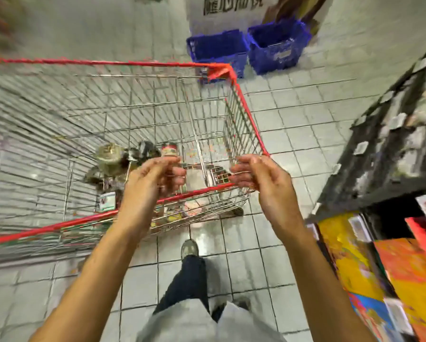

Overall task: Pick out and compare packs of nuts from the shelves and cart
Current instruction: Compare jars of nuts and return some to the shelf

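Red-rimmed wire cart [83, 61] stands just ahead of the person, so the packs of nuts [111, 156] on its floor lie within easy reach beneath the left hand [150, 180] and right hand [261, 180], both empty with fingers loosely curled.

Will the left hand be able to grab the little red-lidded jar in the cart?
Probably yes. The left hand is over the open cart, right by the jar, with nothing covering it. It would have to reach down, though.
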Motion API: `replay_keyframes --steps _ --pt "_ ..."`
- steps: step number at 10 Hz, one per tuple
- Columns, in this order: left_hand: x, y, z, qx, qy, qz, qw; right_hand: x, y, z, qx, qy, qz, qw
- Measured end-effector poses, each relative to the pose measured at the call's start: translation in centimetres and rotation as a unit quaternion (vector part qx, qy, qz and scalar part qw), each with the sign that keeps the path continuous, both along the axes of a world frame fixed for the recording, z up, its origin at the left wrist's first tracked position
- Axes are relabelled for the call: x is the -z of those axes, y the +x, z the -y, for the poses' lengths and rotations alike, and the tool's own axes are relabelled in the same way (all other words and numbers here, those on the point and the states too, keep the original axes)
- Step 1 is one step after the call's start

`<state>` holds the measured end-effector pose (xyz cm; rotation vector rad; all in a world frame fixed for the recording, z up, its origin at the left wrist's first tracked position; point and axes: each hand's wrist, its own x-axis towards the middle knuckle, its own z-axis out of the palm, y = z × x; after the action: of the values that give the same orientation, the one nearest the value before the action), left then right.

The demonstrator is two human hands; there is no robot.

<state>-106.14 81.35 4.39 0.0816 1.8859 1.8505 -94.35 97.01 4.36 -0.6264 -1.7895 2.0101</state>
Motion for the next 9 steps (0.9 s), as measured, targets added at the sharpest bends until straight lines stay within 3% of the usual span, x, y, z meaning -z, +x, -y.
replay_keyframes --steps 1,2,3,4,6,7,8,9 --pt "0.8 -5.5 5.8 -0.083 -0.045 0.01 0.995 1.0 -6.3 2.6 -0.089 0.025 0.035 0.995" --pt "1.8 -10.4 8.7 -0.102 -0.065 0.022 0.992 2.1 -11.7 3.7 -0.12 0.021 0.082 0.989" --pt "4.0 -18.0 11.3 -0.057 -0.135 0.063 0.987 5.1 -20.0 4.6 -0.152 0.046 0.176 0.972" --pt "6.5 -22.5 12.1 -0.042 -0.172 0.076 0.981 7.9 -24.5 5.0 -0.155 0.034 0.215 0.964" --pt "16.6 -29.7 14.4 -0.093 -0.293 0.204 0.929 18.1 -34.4 7.2 -0.162 0.079 0.359 0.916" --pt "23.4 -30.7 14.4 -0.1 -0.305 0.22 0.921 25.5 -38.1 8.0 -0.151 0.125 0.413 0.89" --pt "27.4 -32.9 14.6 -0.153 -0.287 0.251 0.912 30.0 -41.4 8.3 -0.122 0.11 0.434 0.886" --pt "36.8 -37.2 16.1 -0.156 -0.269 0.299 0.902 36.0 -47.5 7.0 -0.128 -0.02 0.476 0.87"
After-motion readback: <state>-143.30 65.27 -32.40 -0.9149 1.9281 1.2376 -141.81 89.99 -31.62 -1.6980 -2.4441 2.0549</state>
